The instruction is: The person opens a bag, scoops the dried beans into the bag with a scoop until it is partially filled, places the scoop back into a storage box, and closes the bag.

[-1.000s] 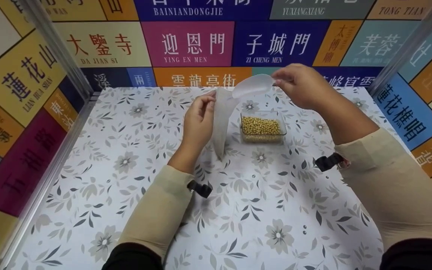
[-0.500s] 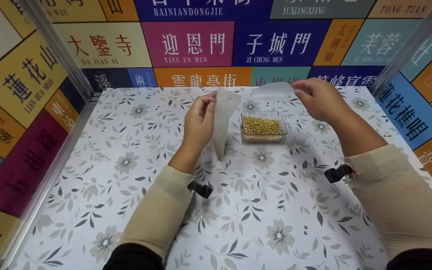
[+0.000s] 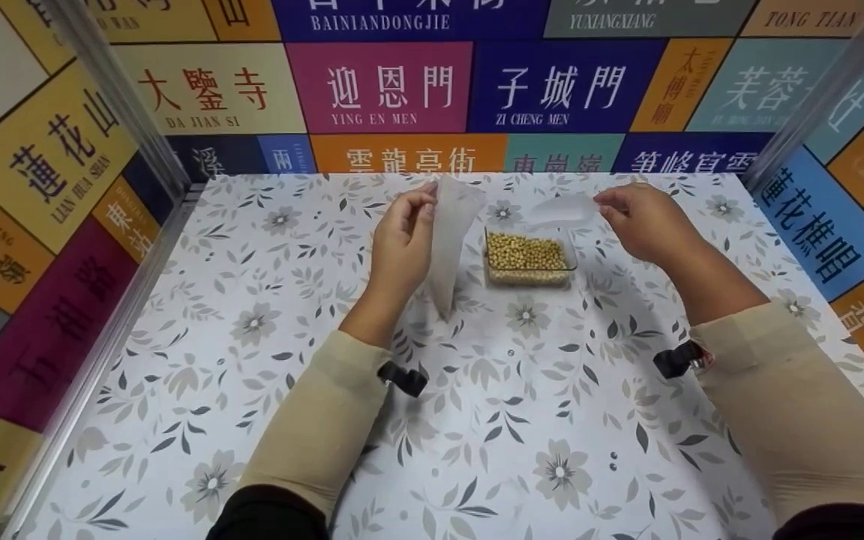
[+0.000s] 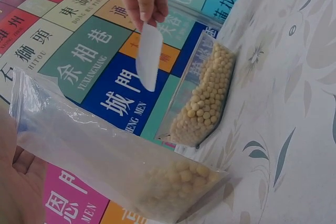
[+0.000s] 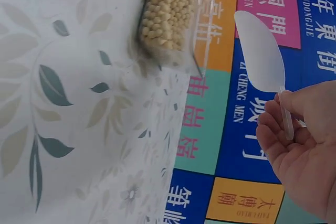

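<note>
Two bare hands are holding up a translucent plastic bag (image 4: 100,135) and a white plastic scoop (image 3: 561,210). The bag hangs upright above the table, wrinkled near the top, with pale yellow soybeans (image 4: 181,177) gathered in its bottom; whether its lower corner touches the cloth cannot be told. The left hand (image 3: 403,240) has curled fingers and pinches the bag by its upper edge. The right hand (image 3: 640,221) pinches the scoop's thin handle between thumb and curled fingers, and the smooth rounded blade is in the air near a clear rectangular box (image 3: 568,252). This box stands just to the right of the bag and contains many more soybeans.

Under them lies a white tablecloth (image 3: 492,457) with grey flowers and leaves. Behind, coloured wall panels (image 3: 379,90) carry Chinese characters with Latin spelling: "YING EN MEN" on pink, "ZI CHENG MEN" on dark blue, "DA JIAN SI" on pale yellow, and higher "BAINIANDONGJIE", "YUXIANGXIANG" and "TONG TIAN". At left, "LIAN HUA SHAN" is readable on a slant.
</note>
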Motion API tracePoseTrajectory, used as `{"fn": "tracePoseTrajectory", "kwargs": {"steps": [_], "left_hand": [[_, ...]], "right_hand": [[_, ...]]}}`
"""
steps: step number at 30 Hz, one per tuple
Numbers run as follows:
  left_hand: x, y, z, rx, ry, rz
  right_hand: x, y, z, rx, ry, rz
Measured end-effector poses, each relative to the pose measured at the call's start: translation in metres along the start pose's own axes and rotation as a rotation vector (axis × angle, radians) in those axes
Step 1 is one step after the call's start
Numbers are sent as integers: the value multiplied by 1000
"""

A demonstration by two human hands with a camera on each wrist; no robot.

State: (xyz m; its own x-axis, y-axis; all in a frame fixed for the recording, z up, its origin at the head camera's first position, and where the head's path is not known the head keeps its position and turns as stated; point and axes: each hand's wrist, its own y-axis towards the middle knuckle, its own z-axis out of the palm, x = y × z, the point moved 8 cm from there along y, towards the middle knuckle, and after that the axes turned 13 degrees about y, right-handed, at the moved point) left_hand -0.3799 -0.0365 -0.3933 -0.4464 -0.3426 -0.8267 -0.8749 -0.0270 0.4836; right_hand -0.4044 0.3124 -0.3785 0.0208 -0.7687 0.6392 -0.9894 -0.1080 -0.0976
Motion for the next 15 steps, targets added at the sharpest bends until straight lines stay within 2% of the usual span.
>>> {"fn": "tracePoseTrajectory", "kwargs": {"steps": [10, 15], "left_hand": [[0, 0, 0, 3, 28, 35], [-1, 0, 0, 1, 15, 23]], "right_hand": [[-14, 3, 16, 26, -45, -18], [-12, 4, 20, 19, -78, -35]]}}
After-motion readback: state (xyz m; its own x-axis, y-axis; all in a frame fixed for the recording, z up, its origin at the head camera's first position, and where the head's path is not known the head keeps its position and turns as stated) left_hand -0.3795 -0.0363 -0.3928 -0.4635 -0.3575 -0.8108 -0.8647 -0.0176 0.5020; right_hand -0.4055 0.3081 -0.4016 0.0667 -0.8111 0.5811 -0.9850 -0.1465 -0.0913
